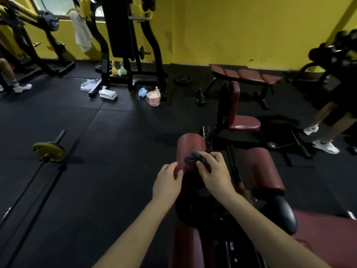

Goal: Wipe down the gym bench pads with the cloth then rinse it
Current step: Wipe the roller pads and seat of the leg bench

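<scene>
Dark cloth (194, 159) sits bunched on the near-left roller pad (190, 146); it looks soft, light, limp, so bunch it in your palm rather than pinching an edge. Your right hand (213, 172) grips it; left hand (168, 180) rests loosely curled beside the pad, holding nothing. Pink bucket (153, 98) stands far left for rinsing.

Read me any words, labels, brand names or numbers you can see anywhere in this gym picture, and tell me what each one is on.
No text is legible.
White box on the black rubber floor: any print too blurred.
Yellow round weight plate on the barbell: no readable number.
Green spray bottle by the machine: label too small.
</scene>
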Available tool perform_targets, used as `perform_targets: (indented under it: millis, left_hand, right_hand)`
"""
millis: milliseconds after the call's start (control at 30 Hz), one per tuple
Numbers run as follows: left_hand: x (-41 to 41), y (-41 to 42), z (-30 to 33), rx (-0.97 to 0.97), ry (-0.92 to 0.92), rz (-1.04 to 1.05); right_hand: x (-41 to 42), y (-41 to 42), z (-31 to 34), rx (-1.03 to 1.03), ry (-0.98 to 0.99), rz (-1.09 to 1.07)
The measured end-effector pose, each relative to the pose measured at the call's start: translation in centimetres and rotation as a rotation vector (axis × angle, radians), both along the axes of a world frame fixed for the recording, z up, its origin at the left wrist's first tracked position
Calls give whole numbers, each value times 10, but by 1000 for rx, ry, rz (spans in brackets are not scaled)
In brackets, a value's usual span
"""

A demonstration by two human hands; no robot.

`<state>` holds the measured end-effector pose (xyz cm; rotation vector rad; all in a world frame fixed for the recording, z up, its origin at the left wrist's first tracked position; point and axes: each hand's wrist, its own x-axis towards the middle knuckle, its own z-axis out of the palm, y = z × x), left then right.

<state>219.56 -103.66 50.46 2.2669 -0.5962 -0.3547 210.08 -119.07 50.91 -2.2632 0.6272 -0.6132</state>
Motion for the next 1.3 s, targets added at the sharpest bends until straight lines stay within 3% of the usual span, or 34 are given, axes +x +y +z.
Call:
perform_targets:
  millis: [200, 433, 767, 933, 1067, 1200, 1300]
  left_hand:
    - [27, -14, -22, 14, 167, -64]
    - [26, -11, -27, 53, 143, -57]
    - [24, -9, -34, -68, 272, -32]
    - [23, -7, -32, -48, 271, -22]
    - [14, -3, -23, -28, 169, 30]
    - [-2, 10, -25, -124, 142, 11]
    - [-16, 11, -22, -58, 108, -31]
  right_hand:
    - [50, -17, -25, -146, 71, -42]
    - [134, -63, -13, -146, 131, -88]
    - [12, -1, -21, -219, 155, 136]
    - [86, -46, -16, -206, 116, 30]
    - [129, -69, -9, -98, 99, -81]
    - [73, -39, -20, -88, 50, -5]
    - [7, -6, -26, -124, 65, 71]
